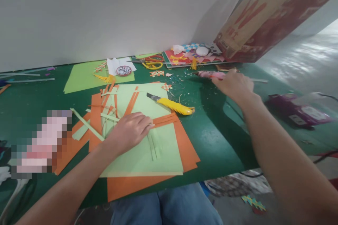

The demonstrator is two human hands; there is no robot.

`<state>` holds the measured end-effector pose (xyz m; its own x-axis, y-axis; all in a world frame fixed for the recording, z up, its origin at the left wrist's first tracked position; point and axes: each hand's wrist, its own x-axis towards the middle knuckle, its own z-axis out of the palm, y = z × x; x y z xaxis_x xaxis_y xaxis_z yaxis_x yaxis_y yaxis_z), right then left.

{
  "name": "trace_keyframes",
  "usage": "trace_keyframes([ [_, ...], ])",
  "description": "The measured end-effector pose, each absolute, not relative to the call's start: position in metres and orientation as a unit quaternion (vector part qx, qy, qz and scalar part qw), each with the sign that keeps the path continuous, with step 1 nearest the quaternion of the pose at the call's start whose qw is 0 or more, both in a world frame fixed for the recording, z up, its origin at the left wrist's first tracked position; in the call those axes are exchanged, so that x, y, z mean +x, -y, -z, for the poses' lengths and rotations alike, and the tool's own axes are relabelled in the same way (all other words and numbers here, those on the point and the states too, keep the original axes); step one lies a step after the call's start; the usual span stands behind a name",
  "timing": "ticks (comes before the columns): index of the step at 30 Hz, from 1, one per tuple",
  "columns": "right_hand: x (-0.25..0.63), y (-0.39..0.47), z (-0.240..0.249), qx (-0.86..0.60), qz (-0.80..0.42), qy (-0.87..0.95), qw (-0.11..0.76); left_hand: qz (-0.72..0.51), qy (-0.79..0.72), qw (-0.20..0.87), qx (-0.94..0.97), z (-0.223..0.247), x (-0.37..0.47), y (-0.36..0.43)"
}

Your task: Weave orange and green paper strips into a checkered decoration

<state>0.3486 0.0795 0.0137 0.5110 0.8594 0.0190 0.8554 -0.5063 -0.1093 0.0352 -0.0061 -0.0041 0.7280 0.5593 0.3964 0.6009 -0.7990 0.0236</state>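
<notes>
My left hand [132, 130] is closed over the stacked light green paper [163, 151], its fingers pinching thin green strips that hang down from it. My right hand [235, 82] reaches to the back right, its fingers closed at a pink item [210, 74] lying on the table; a thin stick shows beside the fingertips. Between the hands a yellow utility knife [175, 106] lies with its blade out, pointing left. Orange paper [187, 144] sticks out from under the green sheets. Loose orange and green strips [96, 123] are heaped left of my left hand.
Scissors with yellow handles [152, 65] and a round badge [124, 71] lie near the wall. A large paper bag [245, 24] leans at the back right. A purple packet [298, 110] is at the right, a blurred-out item [42, 144] at the left.
</notes>
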Motion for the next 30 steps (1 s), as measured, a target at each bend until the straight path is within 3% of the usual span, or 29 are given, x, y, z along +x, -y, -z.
trace_keyframes([
  [5,0.335,-0.048,-0.027,-0.821,0.005,0.552,0.143,0.193,0.314,0.049,-0.928,0.006,0.036,0.005],
  [11,0.314,-0.011,-0.028,-0.733,0.078,0.649,0.188,0.193,0.322,0.037,-0.926,0.004,0.036,0.005],
  [19,0.290,0.023,-0.010,-0.614,0.141,0.754,0.188,0.196,0.335,0.020,-0.922,0.006,0.035,0.004],
  [30,0.272,0.031,-0.001,-0.609,0.138,0.765,0.158,0.199,0.336,0.028,-0.920,0.007,0.036,0.004],
])
